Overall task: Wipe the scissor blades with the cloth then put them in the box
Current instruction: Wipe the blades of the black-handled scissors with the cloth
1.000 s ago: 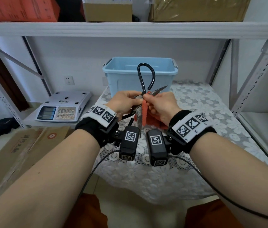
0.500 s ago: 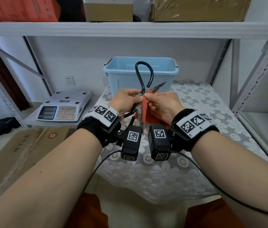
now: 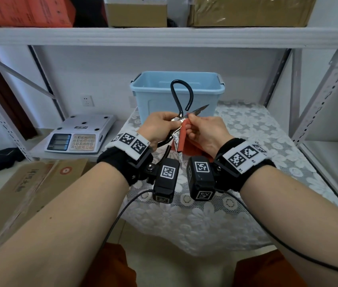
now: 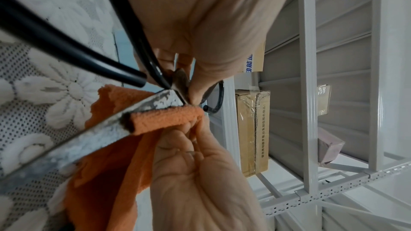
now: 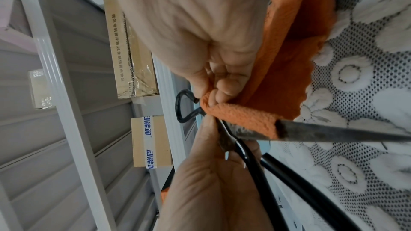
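Above the worktop (image 3: 246, 141), before the box (image 3: 177, 96), the left hand (image 3: 159, 127) gripped the open scissors (image 3: 181, 121) at the pivot while the right hand (image 3: 205, 131) pinched the cloth (image 4: 164, 117) around one blade; rigid, sharp steel seemed safest held there.

Light-blue plastic box (image 3: 177, 94) sits at the back of the lace-covered bench (image 3: 246, 146). In front of it, above the bench, left hand (image 3: 159, 127) and right hand (image 3: 205, 131) meet at black-handled steel scissors (image 3: 181, 112) with folded orange cloth (image 3: 181, 139) on one blade. White electronic scale (image 3: 81, 134) left of bench; flattened cardboard (image 3: 19, 193) nearer, lower left.
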